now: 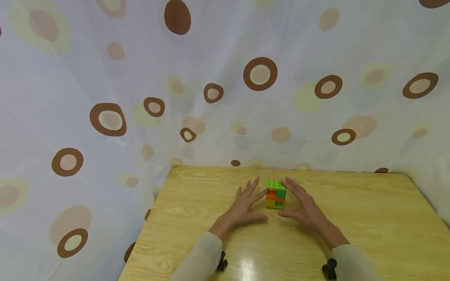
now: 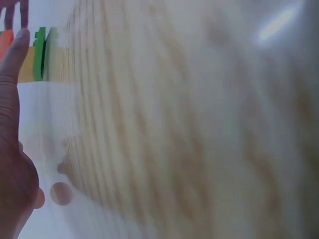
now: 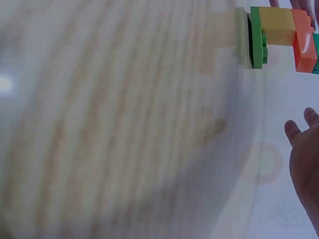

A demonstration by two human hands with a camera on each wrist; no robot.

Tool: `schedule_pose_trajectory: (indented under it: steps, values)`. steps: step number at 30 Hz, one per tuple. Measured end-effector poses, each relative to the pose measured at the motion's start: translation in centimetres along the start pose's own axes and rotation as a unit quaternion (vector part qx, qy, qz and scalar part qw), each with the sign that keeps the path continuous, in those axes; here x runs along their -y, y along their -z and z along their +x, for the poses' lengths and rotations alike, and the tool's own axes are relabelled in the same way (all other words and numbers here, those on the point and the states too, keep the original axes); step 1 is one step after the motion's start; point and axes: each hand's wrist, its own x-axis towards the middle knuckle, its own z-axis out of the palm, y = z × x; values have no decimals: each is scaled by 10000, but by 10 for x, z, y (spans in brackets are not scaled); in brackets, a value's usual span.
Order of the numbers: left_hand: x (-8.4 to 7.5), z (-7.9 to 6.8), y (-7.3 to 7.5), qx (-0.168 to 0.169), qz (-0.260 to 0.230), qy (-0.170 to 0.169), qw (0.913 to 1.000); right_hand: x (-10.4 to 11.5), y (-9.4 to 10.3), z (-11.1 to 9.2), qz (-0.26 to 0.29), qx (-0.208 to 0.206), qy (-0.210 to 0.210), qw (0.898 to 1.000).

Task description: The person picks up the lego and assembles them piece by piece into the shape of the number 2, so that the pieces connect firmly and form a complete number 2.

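A small stack of toy building bricks (image 1: 275, 194) stands upright on the table, with a studded lime-green brick on top. Under that come orange, dark green and yellow bricks over a flat green base. Left of it, my left hand (image 1: 243, 207) has its fingers spread, the index fingertip at the stack's left edge. My right hand (image 1: 306, 207) is on the other side, fingers extended, fingertips by the upper right corner. Whether either hand touches the bricks I cannot tell. In the right wrist view, the green base brick (image 3: 256, 37) carries a yellow brick (image 3: 276, 26) and an orange brick (image 3: 303, 42).
The wooden table (image 1: 369, 210) shows light glare near its front. Behind and to the left hangs a white curtain (image 1: 218, 47) with brown and beige spots, meeting the table's back edge. A black wrist mount (image 1: 222, 261) sits below the left sleeve, another (image 1: 329, 268) by the right.
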Motion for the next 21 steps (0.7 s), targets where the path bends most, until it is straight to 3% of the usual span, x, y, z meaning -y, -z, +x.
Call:
schedule_pose_trajectory:
  steps: [6, 15, 21]
  values:
    - [1, 9, -2, -5, 130, 190, 9997, -4, 5, 16, 23, 199, -117, 9997]
    - [-6, 19, -7, -328, 986, 389, 9938, -14, 5, 22, 190, 301, -506, 9981]
    - [-14, 20, -5, -91, 1002, 471, 9938, -17, -2, 15, 222, 279, -815, 9960]
